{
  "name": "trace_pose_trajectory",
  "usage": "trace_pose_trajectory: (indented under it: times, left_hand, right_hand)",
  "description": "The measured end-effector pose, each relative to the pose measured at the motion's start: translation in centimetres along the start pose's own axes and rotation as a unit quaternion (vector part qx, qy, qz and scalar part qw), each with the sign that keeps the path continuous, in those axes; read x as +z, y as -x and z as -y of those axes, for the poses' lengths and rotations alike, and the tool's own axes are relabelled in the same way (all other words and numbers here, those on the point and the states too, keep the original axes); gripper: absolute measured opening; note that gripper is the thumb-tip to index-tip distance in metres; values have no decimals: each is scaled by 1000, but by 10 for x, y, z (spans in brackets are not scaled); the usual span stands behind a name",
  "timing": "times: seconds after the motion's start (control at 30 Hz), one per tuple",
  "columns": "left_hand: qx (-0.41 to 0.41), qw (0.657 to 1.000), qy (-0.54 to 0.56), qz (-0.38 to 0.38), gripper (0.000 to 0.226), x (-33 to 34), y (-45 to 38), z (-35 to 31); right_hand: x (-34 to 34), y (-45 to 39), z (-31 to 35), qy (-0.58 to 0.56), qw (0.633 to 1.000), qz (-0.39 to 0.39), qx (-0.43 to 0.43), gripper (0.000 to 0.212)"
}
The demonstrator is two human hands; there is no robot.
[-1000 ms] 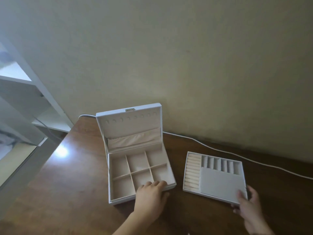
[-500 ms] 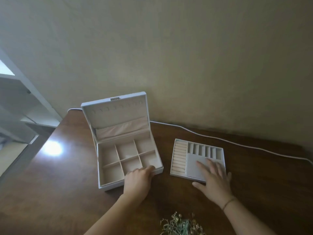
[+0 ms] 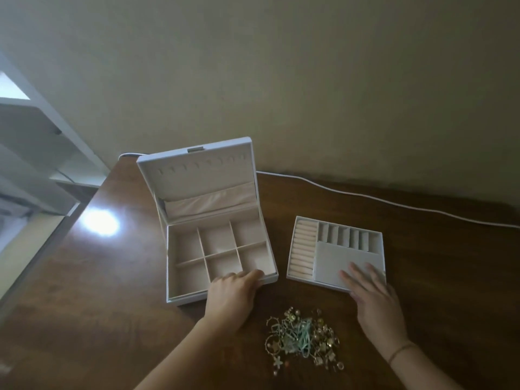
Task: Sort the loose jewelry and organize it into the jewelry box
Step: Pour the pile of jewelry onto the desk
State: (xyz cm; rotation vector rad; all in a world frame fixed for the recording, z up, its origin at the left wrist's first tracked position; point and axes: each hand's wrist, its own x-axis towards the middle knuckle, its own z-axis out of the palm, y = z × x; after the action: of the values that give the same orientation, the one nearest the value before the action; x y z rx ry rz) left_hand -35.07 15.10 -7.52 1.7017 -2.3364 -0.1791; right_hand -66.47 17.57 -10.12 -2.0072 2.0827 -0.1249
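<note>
Tray (image 3: 332,249) now pulled in beside box (image 3: 219,249); right hand (image 3: 371,296) flat on it, left hand (image 3: 233,291) resting on box rim, neither gripping. Jewelry pile (image 3: 304,339) at 6 o'clock, unsorted.

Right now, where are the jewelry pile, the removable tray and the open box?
jewelry pile (image 3: 305,339): head view, on its tangled middle.
removable tray (image 3: 303,250): head view, on its ring rolls.
open box (image 3: 197,173): head view, on its raised lid.
</note>
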Motion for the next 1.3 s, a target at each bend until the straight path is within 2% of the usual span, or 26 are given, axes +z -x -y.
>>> trace_pose_trajectory:
  times: [0.1, 0.23, 0.3, 0.37, 0.4, 0.5, 0.6, 0.73, 0.83, 0.9, 0.97, 1.07, 1.13, 1.2, 1.23, 1.3]
  left_hand:
    - [19, 1000, 19, -17, 15, 0, 9, -5]
    - [30, 992, 65, -108, 29, 10, 22, -12]
    - [121, 977, 117, -130, 33, 17, 29, -23]
    - [231, 954, 167, -92, 30, 31, 33, -31]
    - [254, 945, 192, -68, 29, 38, 36, -33]
    - [226, 923, 300, -80, 19, 48, 27, -34]
    - [173, 902, 374, -133, 18, 55, 7, -37]
    - [252, 916, 302, -83, 22, 62, -1, -52]
    - [243, 917, 306, -82, 21, 66, 8, -53]
    - [206, 917, 338, -48, 24, 67, 13, -54]
    - [195, 928, 317, -9, 29, 68, 16, -53]
    - [197, 933, 299, 30, 42, 69, 22, -55]
    - [201, 928, 310, 43, 49, 65, 29, -60]
    - [213, 937, 268, 78, 57, 60, 31, -64]
    - [226, 941, 229, 102, 60, 58, 32, -66]
    - [272, 944, 135, 132, 62, 55, 35, -72]
  right_hand:
    - [7, 18, -5, -12, 999, -25, -21, 63]
    - [7, 18, -2, -24, 998, -60, -21, 39]
    - [9, 22, 7, -26, 992, -114, -47, 36]
    - [17, 31, 22, -111, 970, -169, -131, 35]
    - [21, 37, 30, -157, 958, -161, -180, 33]
    - [30, 44, 46, -227, 930, -89, -275, 28]
    - [44, 43, 46, -213, 919, -67, -324, 37]
    - [52, 46, 35, -169, 903, -108, -380, 39]
    - [52, 51, 29, -141, 891, -146, -407, 26]
    - [51, 55, 30, -170, 884, -165, -403, 15]
    - [47, 57, 31, -194, 885, -158, -392, 13]
    - [35, 60, 30, -183, 897, -98, -390, 19]
    - [27, 61, 25, -179, 898, -123, -382, 27]
    - [17, 53, 12, -156, 916, -214, -300, 33]
    - [12, 46, 4, -108, 940, -240, -217, 39]
    - [7, 37, -13, -29, 981, -185, -46, 57]
